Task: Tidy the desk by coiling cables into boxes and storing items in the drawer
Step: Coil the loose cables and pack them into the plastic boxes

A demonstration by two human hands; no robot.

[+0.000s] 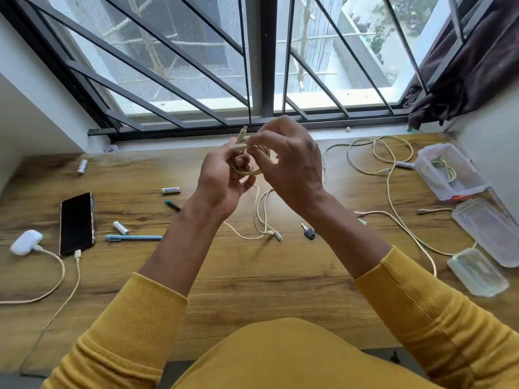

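Fingers (254, 140) of both hands pinch one cream cable coil (248, 171), held up above the bench (252, 276); left hand (222, 175) grips the loops, right hand (289, 169) pinches the plug end at top.

Near edge: bare wood between the yellow sleeves (134, 327).

Mid bench, left: one phone (76, 223) and one white earbud case (25, 242), each with a cable plugged in; two pens (134, 237); three batteries (171, 190).

Mid bench, centre: loose cable ends (264, 220) trailing below the coil; one key (308, 233).

Right: three clear boxes (477, 272) along the right edge; the farthest box (446, 171) holds one coiled cable. One long cable (379, 158) sprawls beside them, crowding that side.

Far: window sill and barred window (252, 66); dark curtain (471, 80) at right corner.
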